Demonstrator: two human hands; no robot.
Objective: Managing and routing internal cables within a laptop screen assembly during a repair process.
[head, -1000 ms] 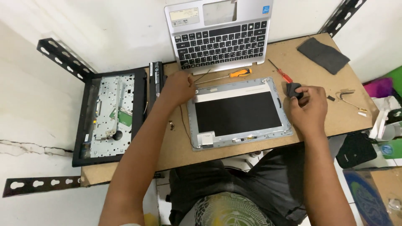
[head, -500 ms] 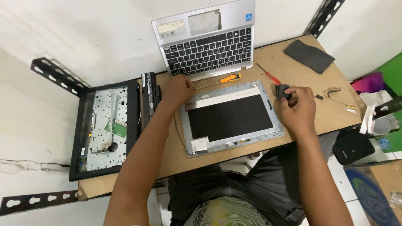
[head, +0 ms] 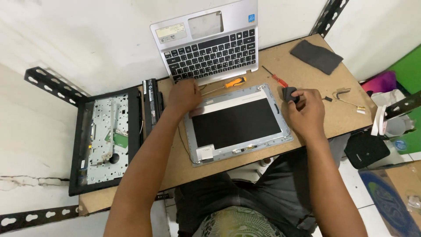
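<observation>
Screen panel (head: 237,123) lies between both hands: left hand (head: 184,94) flat on its corner, right hand (head: 307,109) pinching a small dark part (head: 289,93).

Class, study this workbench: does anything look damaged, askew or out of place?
Yes. The black laptop base hangs over the table's left edge, opened to bare metal, and the screen panel lies detached and tilted, loose cable trailing.
</observation>
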